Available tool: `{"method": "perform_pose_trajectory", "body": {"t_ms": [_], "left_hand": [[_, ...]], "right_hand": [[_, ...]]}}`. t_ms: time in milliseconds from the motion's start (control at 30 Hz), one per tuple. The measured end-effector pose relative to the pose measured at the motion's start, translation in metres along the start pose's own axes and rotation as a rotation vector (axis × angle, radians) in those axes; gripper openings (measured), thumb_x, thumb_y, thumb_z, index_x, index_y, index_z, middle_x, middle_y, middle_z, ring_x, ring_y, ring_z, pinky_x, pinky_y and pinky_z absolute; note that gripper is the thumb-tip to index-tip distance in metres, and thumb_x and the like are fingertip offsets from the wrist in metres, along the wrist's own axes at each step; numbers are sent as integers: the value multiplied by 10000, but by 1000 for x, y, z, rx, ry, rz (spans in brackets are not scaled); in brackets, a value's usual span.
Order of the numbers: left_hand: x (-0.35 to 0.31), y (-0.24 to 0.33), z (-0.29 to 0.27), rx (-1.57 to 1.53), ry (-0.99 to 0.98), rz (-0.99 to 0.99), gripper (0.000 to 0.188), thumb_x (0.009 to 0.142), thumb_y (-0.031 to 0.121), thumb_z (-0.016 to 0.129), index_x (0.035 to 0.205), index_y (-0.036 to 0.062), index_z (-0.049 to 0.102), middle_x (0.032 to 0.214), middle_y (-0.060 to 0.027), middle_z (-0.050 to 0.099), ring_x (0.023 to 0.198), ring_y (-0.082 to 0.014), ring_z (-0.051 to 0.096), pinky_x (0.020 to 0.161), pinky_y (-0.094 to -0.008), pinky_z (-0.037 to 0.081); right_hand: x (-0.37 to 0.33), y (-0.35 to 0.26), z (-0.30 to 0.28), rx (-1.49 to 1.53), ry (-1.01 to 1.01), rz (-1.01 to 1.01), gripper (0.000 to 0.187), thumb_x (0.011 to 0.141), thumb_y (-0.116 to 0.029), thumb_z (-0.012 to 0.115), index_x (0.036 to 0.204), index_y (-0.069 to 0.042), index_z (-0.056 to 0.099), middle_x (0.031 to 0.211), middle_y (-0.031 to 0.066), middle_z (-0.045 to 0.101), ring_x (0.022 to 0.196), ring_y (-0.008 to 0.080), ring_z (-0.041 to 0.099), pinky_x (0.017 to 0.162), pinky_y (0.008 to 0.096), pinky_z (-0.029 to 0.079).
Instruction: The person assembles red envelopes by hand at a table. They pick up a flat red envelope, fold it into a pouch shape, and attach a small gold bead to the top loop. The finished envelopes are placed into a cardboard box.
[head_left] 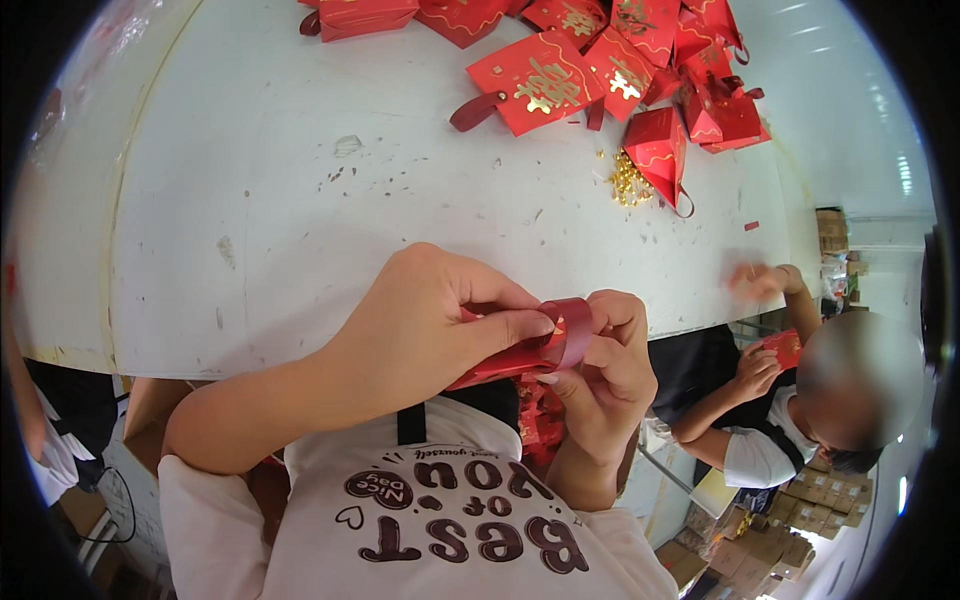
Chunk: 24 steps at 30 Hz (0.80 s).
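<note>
Close to my body, at the table's near edge, I hold a small red paper gift box [497,367], mostly covered by my hands. A dark red ribbon [574,338] curves up in a loop at its right end. My left hand [450,315] is closed, thumb and fingers pinching the box beside the ribbon. Fingers curled, my right hand [612,375] grips the ribbon loop from the right. The fingertips on the far side of the loop are hidden.
Red gift boxes [535,82] with gold print and ribbon loops crowd the far side of the white table [290,200]. Small gold bells or beads [630,182] lie beside one box. At right sits a co-worker [770,420] holding a red box. Cardboard boxes [745,560] stand behind.
</note>
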<state>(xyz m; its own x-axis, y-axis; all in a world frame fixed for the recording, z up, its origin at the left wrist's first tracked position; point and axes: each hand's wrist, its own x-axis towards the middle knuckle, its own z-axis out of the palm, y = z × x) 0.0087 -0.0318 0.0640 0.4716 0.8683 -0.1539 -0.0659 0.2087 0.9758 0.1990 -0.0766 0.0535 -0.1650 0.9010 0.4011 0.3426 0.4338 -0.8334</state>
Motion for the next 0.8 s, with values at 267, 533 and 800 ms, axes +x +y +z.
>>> {"method": "perform_pose_trajectory", "body": {"t_ms": [267, 533, 800], "left_hand": [[-7, 3, 6, -132, 18, -12, 141, 857, 34, 619, 957, -41, 685, 781, -73, 682, 676, -57, 584, 595, -201, 472], [-6, 3, 9, 20, 50, 22, 135, 863, 16, 603, 956, -39, 684, 804, -57, 688, 699, -52, 574, 634, -196, 475], [-3, 2, 9, 36, 56, 11, 126, 860, 28, 618, 940, -43, 685, 794, -62, 685, 696, -50, 570, 628, -199, 476]], "right_hand": [[-2, -1, 1, -24, -1, 2, 257, 623, 8, 767, 857, -40, 673, 872, 45, 461, 803, 176, 440, 631, 265, 372], [-2, -4, 1, -72, 21, 5, 285, 610, -5, 775, 870, -38, 664, 876, 59, 465, 802, 180, 452, 631, 265, 376], [-3, -4, -1, -254, 22, -78, 291, 596, -32, 788, 856, -39, 658, 877, 69, 456, 801, 199, 445, 658, 290, 377]]}}
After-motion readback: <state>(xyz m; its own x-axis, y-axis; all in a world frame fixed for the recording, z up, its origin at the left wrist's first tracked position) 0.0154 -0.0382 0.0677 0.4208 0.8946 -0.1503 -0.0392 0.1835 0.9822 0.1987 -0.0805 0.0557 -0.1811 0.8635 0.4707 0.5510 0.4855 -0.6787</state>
